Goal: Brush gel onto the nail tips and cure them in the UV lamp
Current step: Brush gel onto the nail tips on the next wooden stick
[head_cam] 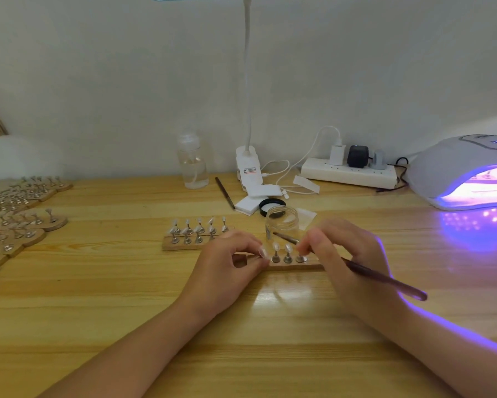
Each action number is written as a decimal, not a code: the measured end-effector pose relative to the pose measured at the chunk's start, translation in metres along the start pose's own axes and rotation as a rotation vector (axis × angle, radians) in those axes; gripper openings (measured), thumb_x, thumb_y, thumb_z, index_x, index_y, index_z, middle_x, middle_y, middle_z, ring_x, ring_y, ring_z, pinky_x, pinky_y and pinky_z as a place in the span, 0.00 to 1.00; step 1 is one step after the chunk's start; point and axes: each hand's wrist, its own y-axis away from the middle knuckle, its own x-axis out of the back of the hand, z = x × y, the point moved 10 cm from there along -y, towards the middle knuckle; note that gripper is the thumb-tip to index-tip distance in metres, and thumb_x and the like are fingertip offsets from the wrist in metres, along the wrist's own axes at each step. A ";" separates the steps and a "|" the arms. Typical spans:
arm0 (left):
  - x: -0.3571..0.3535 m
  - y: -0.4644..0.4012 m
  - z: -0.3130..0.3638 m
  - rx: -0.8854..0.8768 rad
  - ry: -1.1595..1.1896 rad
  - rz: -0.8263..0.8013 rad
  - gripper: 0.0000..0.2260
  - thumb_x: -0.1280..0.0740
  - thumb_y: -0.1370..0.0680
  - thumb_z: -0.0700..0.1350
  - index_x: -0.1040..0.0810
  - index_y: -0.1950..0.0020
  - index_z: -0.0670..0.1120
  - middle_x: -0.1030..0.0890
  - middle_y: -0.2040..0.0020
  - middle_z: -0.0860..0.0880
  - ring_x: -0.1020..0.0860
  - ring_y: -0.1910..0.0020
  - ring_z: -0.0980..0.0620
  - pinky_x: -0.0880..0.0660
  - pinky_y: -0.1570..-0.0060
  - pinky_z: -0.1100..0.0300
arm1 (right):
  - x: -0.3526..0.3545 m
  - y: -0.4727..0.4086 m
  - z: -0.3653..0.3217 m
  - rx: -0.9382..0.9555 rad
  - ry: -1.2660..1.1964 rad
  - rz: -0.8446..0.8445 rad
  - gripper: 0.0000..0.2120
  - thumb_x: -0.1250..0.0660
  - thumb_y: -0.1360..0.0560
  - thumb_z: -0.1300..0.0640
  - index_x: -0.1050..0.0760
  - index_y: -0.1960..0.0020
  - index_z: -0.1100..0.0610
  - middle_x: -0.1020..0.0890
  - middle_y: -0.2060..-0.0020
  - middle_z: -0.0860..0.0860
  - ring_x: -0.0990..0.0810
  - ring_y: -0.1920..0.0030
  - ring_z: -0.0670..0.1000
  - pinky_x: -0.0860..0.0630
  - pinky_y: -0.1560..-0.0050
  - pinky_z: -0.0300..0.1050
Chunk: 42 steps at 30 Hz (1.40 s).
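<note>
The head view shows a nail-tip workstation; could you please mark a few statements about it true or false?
1. The UV lamp is switched off. False: it glows violet inside and onto the table.
2. The right hand holds a brush. True.
3. The gel jar has its lid on. False: it stands open, and the black lid lies behind it.
4. The left hand is at the left end of the near wooden strip of nail tips. True.
5. A second brush lies near the clear bottle. True.
</note>
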 end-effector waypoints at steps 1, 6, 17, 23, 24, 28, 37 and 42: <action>0.000 0.000 0.001 -0.008 -0.003 0.001 0.12 0.28 0.31 0.36 0.21 0.65 0.54 0.22 0.58 0.56 0.23 0.54 0.63 0.25 0.53 0.69 | 0.001 0.001 0.000 0.008 -0.020 0.009 0.17 0.45 0.26 0.52 0.25 0.69 0.56 0.23 0.72 0.49 0.26 0.68 0.46 0.31 0.62 0.35; 0.003 0.000 -0.001 0.003 0.052 0.011 0.11 0.30 0.30 0.32 0.20 0.65 0.48 0.20 0.62 0.54 0.21 0.57 0.60 0.24 0.55 0.66 | 0.000 0.006 0.001 0.025 -0.047 0.019 0.20 0.48 0.24 0.54 0.24 0.69 0.55 0.22 0.72 0.48 0.24 0.68 0.46 0.29 0.63 0.40; 0.002 -0.001 0.005 -0.002 0.121 0.000 0.05 0.29 0.31 0.32 0.18 0.63 0.42 0.20 0.64 0.49 0.23 0.65 0.62 0.28 0.63 0.73 | -0.011 0.007 -0.008 0.150 0.168 -0.026 0.19 0.44 0.23 0.50 0.19 0.62 0.57 0.21 0.70 0.46 0.23 0.68 0.50 0.27 0.65 0.48; 0.003 -0.002 0.000 0.034 0.164 0.013 0.05 0.29 0.31 0.33 0.17 0.61 0.42 0.19 0.63 0.50 0.22 0.66 0.62 0.28 0.65 0.72 | -0.013 0.009 -0.010 0.183 0.180 -0.037 0.22 0.46 0.22 0.48 0.19 0.63 0.56 0.22 0.71 0.44 0.24 0.69 0.48 0.29 0.65 0.46; 0.004 -0.002 -0.001 0.036 0.170 0.018 0.06 0.29 0.31 0.32 0.17 0.61 0.43 0.19 0.63 0.50 0.22 0.66 0.62 0.27 0.65 0.72 | -0.013 0.010 -0.012 0.195 0.161 -0.035 0.24 0.47 0.21 0.48 0.19 0.64 0.57 0.23 0.71 0.42 0.24 0.69 0.46 0.29 0.64 0.44; 0.005 -0.002 -0.001 0.034 0.173 0.032 0.09 0.29 0.32 0.33 0.18 0.65 0.47 0.19 0.64 0.52 0.21 0.65 0.62 0.27 0.64 0.72 | -0.008 0.011 -0.010 0.169 0.069 0.001 0.29 0.51 0.20 0.46 0.21 0.68 0.58 0.27 0.71 0.38 0.28 0.69 0.39 0.32 0.62 0.35; 0.006 -0.003 -0.001 0.021 0.153 0.031 0.07 0.28 0.32 0.35 0.17 0.62 0.47 0.18 0.65 0.55 0.21 0.63 0.63 0.28 0.61 0.73 | -0.012 0.008 -0.003 0.078 0.076 -0.027 0.27 0.49 0.22 0.43 0.20 0.66 0.56 0.26 0.70 0.35 0.25 0.67 0.44 0.31 0.62 0.34; 0.007 -0.002 -0.005 0.048 0.179 0.045 0.09 0.27 0.33 0.36 0.18 0.64 0.50 0.17 0.65 0.58 0.20 0.62 0.63 0.28 0.61 0.74 | -0.006 0.011 0.004 0.009 -0.010 0.002 0.23 0.47 0.24 0.50 0.21 0.69 0.58 0.21 0.73 0.49 0.23 0.68 0.46 0.29 0.61 0.41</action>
